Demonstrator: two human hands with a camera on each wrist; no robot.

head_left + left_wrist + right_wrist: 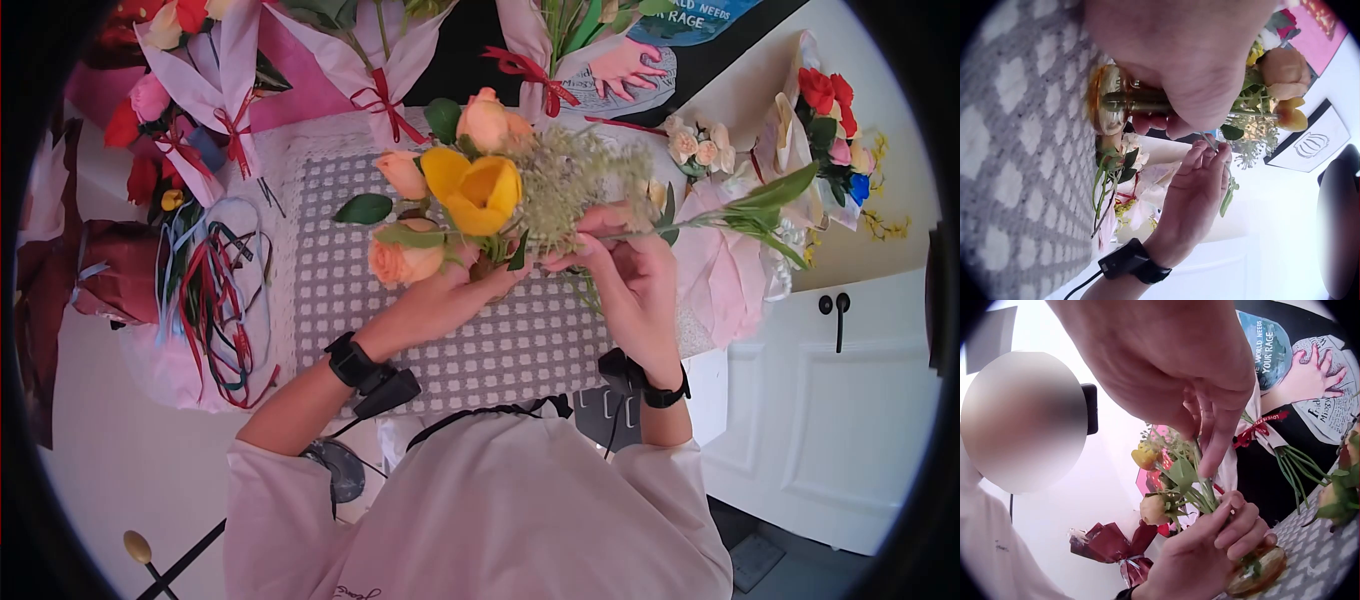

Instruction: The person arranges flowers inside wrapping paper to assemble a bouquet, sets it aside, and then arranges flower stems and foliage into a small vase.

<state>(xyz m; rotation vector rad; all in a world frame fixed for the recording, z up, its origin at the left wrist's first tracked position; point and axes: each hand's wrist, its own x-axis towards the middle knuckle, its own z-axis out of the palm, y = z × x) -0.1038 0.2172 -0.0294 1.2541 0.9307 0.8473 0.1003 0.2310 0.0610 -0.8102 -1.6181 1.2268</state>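
My left hand (430, 300) grips a small amber glass vase (1107, 103) around its upper part. The vase stands on the checked cloth, with a green stem visible through its glass. Peach roses (405, 262), a yellow tulip-like flower (472, 192) and pale sprigs of tiny flowers (570, 185) spread above that hand. At the right side of the bunch, my right hand (640, 285) pinches a thin green stem between thumb and fingers. Long narrow leaves (770, 205) sit at this stem's outer end, pointing right. Its other end is hidden among the flowers and fingers.
Wrapped bouquets with red ribbons (385, 105) line the back of the grey checked cloth (400, 350). Loose ribbons (225, 300) hang at the left, beside a dark red wrapped bouquet (115, 270). Pink wrapping (715, 265) and more flowers (835, 110) stand at the right.
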